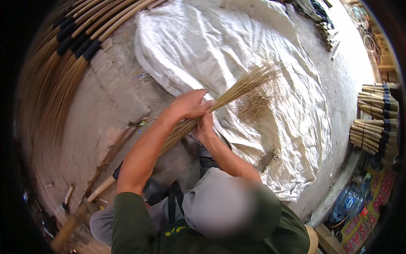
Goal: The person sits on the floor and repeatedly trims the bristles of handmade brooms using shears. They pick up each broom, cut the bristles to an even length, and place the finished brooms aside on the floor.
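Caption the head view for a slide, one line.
Both hands, left hand and right hand, grip a bundle of thin broom straws over a white woven sheet, finished brooms alongside.

A white woven sheet [237, 55] is lying centrally, finished brooms [72, 46] leaning at ten o'clock, bundled handles [376, 122] stacking at three.

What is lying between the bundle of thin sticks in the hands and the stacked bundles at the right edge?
In the head view, only the crumpled white sheet lies between the stick bundle and the stacked bundles.
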### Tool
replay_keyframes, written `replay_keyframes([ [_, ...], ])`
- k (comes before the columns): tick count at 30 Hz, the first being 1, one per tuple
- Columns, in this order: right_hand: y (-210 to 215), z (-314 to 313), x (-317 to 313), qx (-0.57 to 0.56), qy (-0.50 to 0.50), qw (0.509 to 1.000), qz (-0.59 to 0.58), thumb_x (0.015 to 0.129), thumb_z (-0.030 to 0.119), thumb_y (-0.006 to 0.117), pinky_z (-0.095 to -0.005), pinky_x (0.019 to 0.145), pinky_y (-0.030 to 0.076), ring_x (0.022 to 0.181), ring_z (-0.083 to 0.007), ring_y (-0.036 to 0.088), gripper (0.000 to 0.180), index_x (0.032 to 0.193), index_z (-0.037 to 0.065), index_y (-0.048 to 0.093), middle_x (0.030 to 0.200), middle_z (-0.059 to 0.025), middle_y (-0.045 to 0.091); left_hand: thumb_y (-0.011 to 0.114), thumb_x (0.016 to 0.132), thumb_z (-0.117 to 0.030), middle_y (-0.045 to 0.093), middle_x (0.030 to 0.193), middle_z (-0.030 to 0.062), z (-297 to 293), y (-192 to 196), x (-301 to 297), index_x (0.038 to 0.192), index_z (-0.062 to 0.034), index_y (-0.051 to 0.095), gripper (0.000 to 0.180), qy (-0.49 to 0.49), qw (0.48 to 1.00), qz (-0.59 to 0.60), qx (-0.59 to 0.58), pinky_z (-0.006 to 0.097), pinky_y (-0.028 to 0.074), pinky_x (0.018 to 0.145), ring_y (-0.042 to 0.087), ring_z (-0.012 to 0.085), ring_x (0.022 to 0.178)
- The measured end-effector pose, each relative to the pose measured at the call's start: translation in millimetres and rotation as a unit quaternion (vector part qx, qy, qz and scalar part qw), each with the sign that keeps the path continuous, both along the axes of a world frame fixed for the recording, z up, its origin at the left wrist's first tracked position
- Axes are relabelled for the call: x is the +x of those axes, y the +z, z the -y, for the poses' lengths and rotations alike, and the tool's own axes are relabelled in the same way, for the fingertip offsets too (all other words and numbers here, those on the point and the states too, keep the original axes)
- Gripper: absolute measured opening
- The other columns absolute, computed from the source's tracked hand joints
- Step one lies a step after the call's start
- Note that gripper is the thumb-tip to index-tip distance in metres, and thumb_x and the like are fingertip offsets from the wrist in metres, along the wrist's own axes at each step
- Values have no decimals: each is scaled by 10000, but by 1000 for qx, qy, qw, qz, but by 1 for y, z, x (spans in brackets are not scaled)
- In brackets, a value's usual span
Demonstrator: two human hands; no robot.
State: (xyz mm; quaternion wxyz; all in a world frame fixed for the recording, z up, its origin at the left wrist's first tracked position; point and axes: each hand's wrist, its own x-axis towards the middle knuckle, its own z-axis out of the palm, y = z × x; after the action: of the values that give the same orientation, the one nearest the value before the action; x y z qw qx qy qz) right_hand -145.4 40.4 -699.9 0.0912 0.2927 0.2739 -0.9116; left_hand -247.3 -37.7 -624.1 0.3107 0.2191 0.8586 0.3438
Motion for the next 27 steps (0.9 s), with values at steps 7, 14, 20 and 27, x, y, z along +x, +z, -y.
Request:
replay_keyframes([
  [7, -42, -4, 18, -80, -5, 997, -20, 994, 480, 621, -446, 878, 531, 933, -214, 633, 322, 1067, 169, 581, 958, -22, 630, 533, 1018, -448, 656, 1066, 366, -119, -25, -4, 1123, 68, 591, 530, -73, 995, 35, -58, 527, 487, 927, 624, 515, 1068],
  [14, -9, -49, 25, 176, 156, 962, -142, 909, 424, 748, -480, 1074, 459, 1303, -295, 538, 730, 1447, 54, 421, 1415, -118, 542, 493, 1039, -480, 641, 1017, 378, -107, -32, -12, 1054, 48, 580, 535, 22, 999, 9, 23, 554, 480, 874, 609, 547, 1028],
  [20, 36, -83, 72, 626, 389, 657, -159, 843, 384, 766, -565, 1141, 304, 1396, -326, 432, 791, 1485, 63, 435, 1490, -164, 478, 500, 1039, -478, 642, 978, 379, -93, -18, -36, 1029, 59, 579, 543, 27, 1000, 7, 10, 549, 481, 843, 609, 559, 997],
  [27, -3, -28, 70, 781, 436, 426, -137, 752, 371, 788, -509, 964, 371, 1186, -294, 506, 695, 1314, 49, 535, 1209, -127, 560, 489, 1022, -481, 638, 1002, 405, -103, -16, -25, 1022, 107, 579, 594, 26, 1000, -2, -6, 534, 492, 870, 626, 555, 1008],
])
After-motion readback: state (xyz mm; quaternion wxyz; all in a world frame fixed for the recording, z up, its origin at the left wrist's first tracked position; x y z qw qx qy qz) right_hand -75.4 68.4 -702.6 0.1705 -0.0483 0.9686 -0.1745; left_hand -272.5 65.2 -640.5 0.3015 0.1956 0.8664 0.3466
